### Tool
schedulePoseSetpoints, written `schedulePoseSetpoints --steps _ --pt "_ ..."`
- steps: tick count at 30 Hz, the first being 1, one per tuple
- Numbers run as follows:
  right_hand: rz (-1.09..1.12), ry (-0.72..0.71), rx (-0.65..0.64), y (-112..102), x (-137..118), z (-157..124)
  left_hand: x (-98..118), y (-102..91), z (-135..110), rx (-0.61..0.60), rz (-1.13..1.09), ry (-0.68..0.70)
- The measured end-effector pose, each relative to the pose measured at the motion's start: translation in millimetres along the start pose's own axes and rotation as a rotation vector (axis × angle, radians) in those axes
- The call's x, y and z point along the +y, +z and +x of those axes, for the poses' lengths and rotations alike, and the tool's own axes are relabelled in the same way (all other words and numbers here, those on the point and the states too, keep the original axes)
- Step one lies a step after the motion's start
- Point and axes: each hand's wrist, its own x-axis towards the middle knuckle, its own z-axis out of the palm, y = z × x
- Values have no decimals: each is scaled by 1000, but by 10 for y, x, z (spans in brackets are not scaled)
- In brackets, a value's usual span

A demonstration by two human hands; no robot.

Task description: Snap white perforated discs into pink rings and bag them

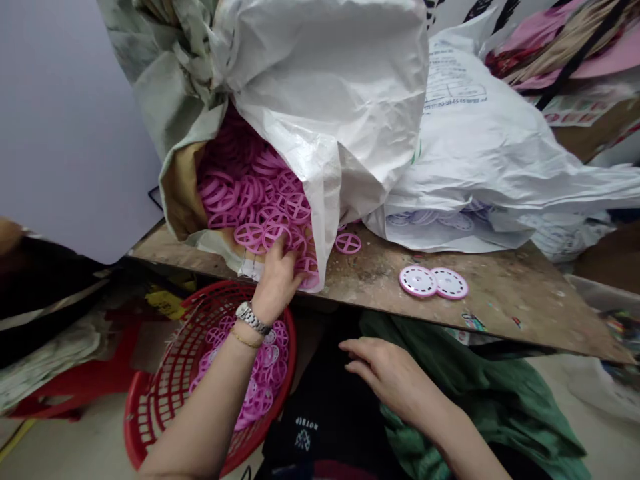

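My left hand is at the mouth of a sack, its fingertips touching pink plastic rings with crossed spokes. Its fingers are apart, and I see no ring lifted clear of the heap. A watch and a thin bracelet are on that wrist. Over my lap hovers my right hand, empty, with the fingers loosely stretched. On the table beyond it lie two white discs with pink rims, one overlapping the other. A single pink ring rests just outside the sack.
The white sack of rings lies on a worn wooden table. Right of it, another white bag holds pale discs. Below the table edge stands a red basket containing pink pieces. Green cloth hangs at the right.
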Motion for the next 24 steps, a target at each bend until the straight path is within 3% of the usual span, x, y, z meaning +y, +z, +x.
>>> schedulePoseSetpoints --steps 4,8,14,16,19,24 --pt "-14 -50 -1 24 -92 52 53 -25 -58 -6 -6 49" --pt "-34 -110 52 5 -185 102 102 -22 -166 88 -59 65" --pt "-18 -295 357 -6 -410 447 81 4 -221 170 -210 20" --pt "-124 -278 411 17 -479 636 60 -4 -201 193 -223 17" --pt "-332 -166 387 50 -579 878 26 -27 -160 222 -177 24" --pt "-511 -36 344 83 -706 1017 -54 -28 -83 206 -130 17"
